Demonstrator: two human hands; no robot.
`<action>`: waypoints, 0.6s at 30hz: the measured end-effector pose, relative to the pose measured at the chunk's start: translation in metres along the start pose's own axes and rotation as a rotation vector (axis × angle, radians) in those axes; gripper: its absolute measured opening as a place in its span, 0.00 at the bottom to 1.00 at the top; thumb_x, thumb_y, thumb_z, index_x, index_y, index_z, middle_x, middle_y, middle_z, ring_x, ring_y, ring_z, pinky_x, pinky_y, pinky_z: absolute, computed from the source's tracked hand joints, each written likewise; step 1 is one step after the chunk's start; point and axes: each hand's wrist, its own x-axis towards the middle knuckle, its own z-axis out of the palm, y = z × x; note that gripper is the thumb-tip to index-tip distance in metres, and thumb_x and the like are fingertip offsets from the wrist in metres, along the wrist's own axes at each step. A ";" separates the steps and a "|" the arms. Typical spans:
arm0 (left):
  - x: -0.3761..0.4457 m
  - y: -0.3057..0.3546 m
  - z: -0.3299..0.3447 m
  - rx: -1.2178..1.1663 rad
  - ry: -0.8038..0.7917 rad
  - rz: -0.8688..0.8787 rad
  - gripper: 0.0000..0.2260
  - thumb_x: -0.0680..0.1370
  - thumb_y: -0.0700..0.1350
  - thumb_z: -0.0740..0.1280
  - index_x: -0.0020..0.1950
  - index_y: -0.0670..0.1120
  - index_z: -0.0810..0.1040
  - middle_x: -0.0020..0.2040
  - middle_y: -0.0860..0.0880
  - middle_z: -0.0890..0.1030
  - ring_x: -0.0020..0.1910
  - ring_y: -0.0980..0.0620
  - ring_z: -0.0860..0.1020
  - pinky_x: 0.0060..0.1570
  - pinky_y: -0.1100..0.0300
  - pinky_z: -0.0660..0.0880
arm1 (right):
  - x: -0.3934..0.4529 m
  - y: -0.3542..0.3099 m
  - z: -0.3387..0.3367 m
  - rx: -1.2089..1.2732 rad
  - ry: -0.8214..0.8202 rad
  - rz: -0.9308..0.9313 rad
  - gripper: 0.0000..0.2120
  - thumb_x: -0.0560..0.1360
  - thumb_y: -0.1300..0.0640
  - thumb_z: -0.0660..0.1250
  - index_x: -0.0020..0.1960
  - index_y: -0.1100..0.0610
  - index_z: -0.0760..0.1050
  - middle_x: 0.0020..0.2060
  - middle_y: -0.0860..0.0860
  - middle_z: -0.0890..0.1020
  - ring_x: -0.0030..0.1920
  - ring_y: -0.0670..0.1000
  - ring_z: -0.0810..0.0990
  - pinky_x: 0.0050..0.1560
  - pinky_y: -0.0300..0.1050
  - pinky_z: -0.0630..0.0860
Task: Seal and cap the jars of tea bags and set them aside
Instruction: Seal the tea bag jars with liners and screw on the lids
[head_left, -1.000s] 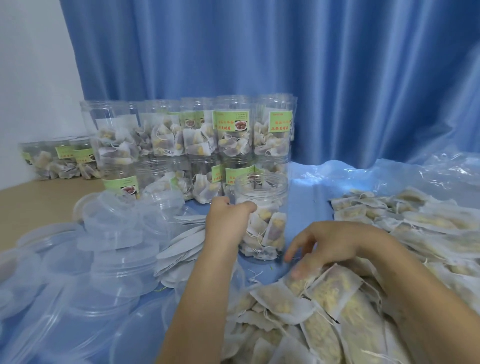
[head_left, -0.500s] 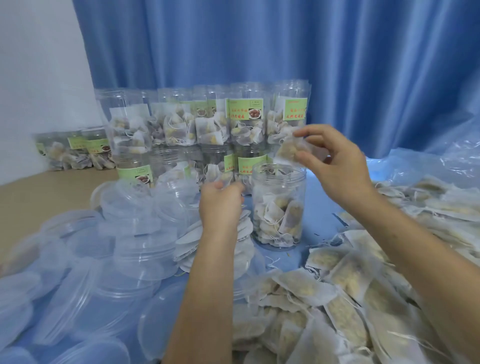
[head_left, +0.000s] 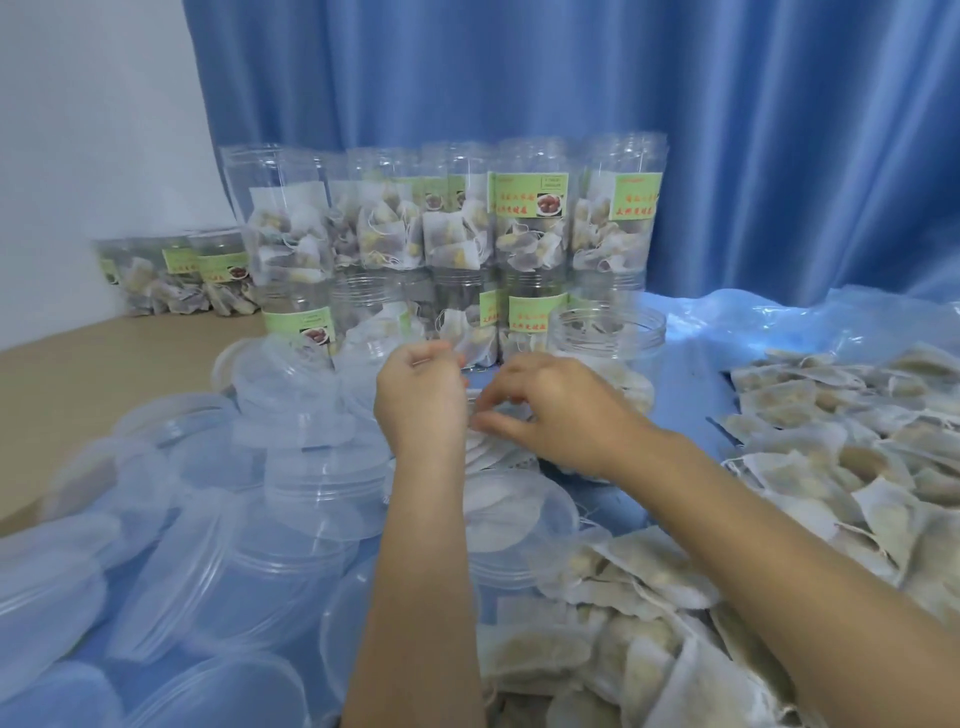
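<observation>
- Blue curtain (head_left: 571, 104) fills the back of the frame, with a white wall (head_left: 78, 130) at upper left; below them I see a tan table (head_left: 78, 374) partly covered by blue plastic sheet (head_left: 727, 332).
- Stacked jars (head_left: 530, 228) of tea bags stand in two tiers at centre, green labels facing me; a few more jars (head_left: 176, 275) sit apart at the left, by the wall.
- One open jar (head_left: 608, 332) stands just right of centre, uncapped, with tea bags inside; my right hand hides its lower part.
- My left hand (head_left: 421, 400) is at centre with fingers curled; whether it pinches anything I cannot tell, as the blur hides the fingertips.
- My right hand (head_left: 556, 410) is just beside it, in front of the open jar, thumb and fingertips drawn together over a pile of white round seals (head_left: 493, 452); it seems to pinch one, though I cannot be sure.
- Clear lids (head_left: 218, 519) lie heaped across the lower left, overlapping one another.
- Loose tea bags (head_left: 831, 467) are spread over the right side and lower centre, some under my right forearm.
</observation>
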 end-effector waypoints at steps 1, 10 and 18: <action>0.001 -0.002 -0.002 0.028 0.011 0.009 0.10 0.72 0.38 0.64 0.36 0.52 0.75 0.36 0.52 0.81 0.39 0.48 0.79 0.51 0.50 0.77 | -0.002 0.000 0.007 0.008 -0.009 0.022 0.13 0.76 0.46 0.65 0.55 0.51 0.80 0.51 0.49 0.79 0.53 0.49 0.76 0.52 0.46 0.72; 0.006 -0.016 -0.016 0.203 0.219 0.067 0.06 0.74 0.39 0.63 0.45 0.50 0.77 0.37 0.55 0.76 0.34 0.58 0.72 0.34 0.69 0.62 | -0.006 0.002 0.026 -0.085 -0.101 0.060 0.23 0.78 0.41 0.58 0.70 0.47 0.68 0.66 0.49 0.70 0.63 0.50 0.70 0.58 0.44 0.69; 0.002 -0.015 -0.021 0.522 0.255 0.154 0.11 0.76 0.41 0.61 0.58 0.44 0.73 0.55 0.46 0.78 0.51 0.46 0.75 0.42 0.58 0.64 | -0.012 0.002 0.037 -0.135 -0.210 0.138 0.24 0.79 0.41 0.52 0.68 0.55 0.65 0.55 0.54 0.73 0.56 0.56 0.73 0.51 0.49 0.72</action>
